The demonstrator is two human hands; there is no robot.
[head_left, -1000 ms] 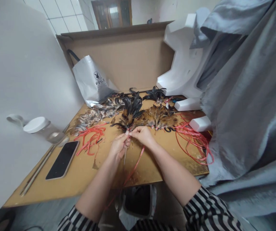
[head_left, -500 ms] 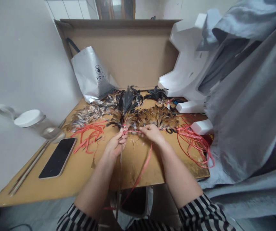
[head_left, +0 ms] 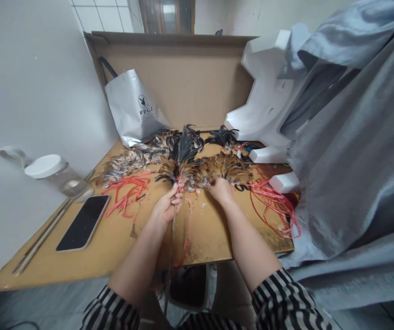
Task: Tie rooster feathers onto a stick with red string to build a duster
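**One stick (head_left: 174, 222) in the left hand (head_left: 167, 204), brown feathers (head_left: 226, 168) at the right hand (head_left: 221, 192)**

In the head view, the left hand is closed around the stick, thumb and fingers gathered just below a bundle (head_left: 183, 149) of black and brown feathers. Red wrapping shows where bundle and stick meet, right at the fingertips. The stick's lower end runs down from that hand past the table's (head_left: 210, 238) near edge. A red strip (head_left: 188, 229) trails between the forearms.

The right hand is narrow, fingertips drawn together at the near edge of the brown feathers. Whether it has a feather pinched, I cannot tell; the fingers hide it. Beyond its far side lies a tangle of red cord (head_left: 275, 204); to the left hand's left lie loose red strands (head_left: 128, 190) and, nearer, a phone (head_left: 83, 223).

To do this well, I would keep the left thumb firm on the red wrapping so nothing slackens, pick feathers by the quill end rather than the soft tip, lift them free of their neighbours, and keep the strip clear of both wrists.
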